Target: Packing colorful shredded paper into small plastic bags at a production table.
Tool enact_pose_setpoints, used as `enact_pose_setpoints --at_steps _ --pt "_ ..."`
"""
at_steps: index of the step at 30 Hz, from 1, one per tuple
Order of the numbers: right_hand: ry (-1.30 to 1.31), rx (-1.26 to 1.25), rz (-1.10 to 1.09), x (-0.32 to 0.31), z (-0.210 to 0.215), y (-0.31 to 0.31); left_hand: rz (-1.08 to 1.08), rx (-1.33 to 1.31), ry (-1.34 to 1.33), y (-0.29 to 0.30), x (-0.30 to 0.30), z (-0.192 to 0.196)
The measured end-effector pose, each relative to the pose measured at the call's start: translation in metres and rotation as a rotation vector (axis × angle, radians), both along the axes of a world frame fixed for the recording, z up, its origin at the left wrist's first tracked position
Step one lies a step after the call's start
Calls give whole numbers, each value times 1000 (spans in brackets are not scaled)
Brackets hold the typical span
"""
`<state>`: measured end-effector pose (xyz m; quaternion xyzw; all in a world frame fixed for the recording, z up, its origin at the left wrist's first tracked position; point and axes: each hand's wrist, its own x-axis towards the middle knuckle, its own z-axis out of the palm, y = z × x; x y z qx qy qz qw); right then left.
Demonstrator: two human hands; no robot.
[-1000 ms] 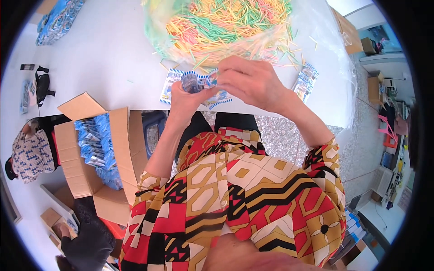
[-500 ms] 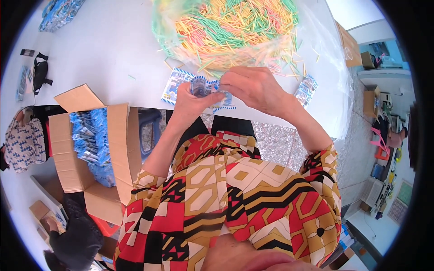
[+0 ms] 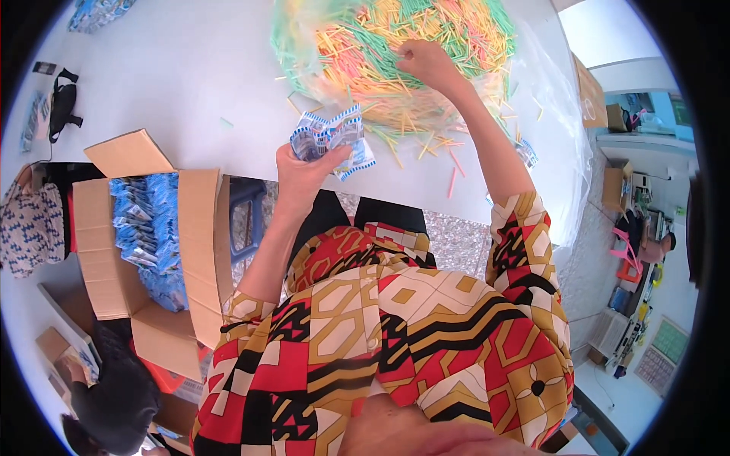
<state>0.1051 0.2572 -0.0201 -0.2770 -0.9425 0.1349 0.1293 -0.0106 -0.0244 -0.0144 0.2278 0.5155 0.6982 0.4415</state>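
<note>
My left hand (image 3: 304,169) is closed around a blue-and-white printed packet (image 3: 344,135), which stands puckered above the table's near edge; a second packet seems to lie against it. Over a large heap of thin pastel sticks (image 3: 372,49), green, yellow and pink, my right hand (image 3: 427,64) has its fingers curled together. Whatever it may hold is too small to make out. The heap lies in a big clear plastic bag (image 3: 293,45). Several loose sticks are scattered on the white table (image 3: 182,83) in front of the bag.
Left of my legs, an open cardboard box (image 3: 199,258) holds many blue packets (image 3: 144,228). Behind it is a blue stool (image 3: 247,216). Another packet (image 3: 526,152) lies under my right forearm. A black strap-like item (image 3: 65,106) lies at far left. Two people work at the left.
My right hand has left the packet and reached forward onto the stick heap. My left hand, still gripping the packet, has shifted slightly left. Loose pink sticks now show near the table edge.
</note>
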Motion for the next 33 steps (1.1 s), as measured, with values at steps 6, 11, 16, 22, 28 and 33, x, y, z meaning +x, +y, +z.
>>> enact_pose_setpoints --at_steps 6,11,16,22,28,33 --pt "-217 153 -34 -23 0 8 -10 -10 10 -1 0 0" --pt "-318 96 -46 -35 8 -1 -19 16 -22 -1 0 1" --pt "-302 118 -34 -29 -3 0 -30 20 -16 0 0 -1" --pt "-79 163 -64 -1 -1 14 -47 4 10 0 0 -1" --pt "143 -624 -240 33 8 14 -62 6 16 4 4 1" --pt "235 -242 -5 36 -2 8 -80 -15 46 5 6 4"
